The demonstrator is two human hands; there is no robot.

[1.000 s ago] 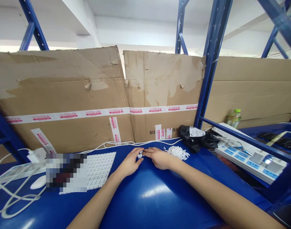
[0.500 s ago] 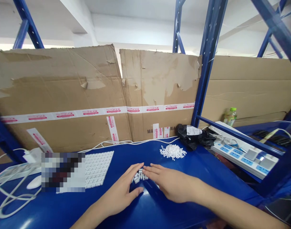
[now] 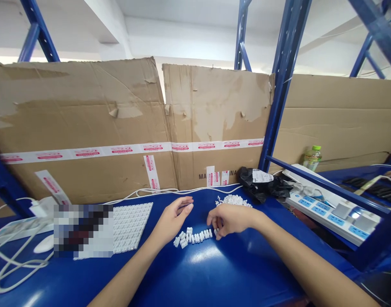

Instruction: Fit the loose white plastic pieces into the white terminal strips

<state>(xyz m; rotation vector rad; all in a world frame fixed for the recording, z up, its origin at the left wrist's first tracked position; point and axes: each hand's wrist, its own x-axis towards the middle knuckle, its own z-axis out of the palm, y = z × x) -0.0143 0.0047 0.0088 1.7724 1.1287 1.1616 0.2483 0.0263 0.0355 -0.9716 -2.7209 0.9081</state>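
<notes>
Connectors sit in a loose row on the blue bench, with a white grid panel off to the left and a heap of small white pieces just behind the right hand. Hands are apart: left hand lies open, just beside the row's left end. Right hand's fingertips curl down at the row's right end; cannot tell if they're pinching a piece.

1. Here's the glossy blue bench top!
2. Centre stage, a crooked row of small white connectors.
3. Just behind, a white heap of connectors.
4. Off left, a white connector sheet.
5. At the back, a black plastic bag.
</notes>
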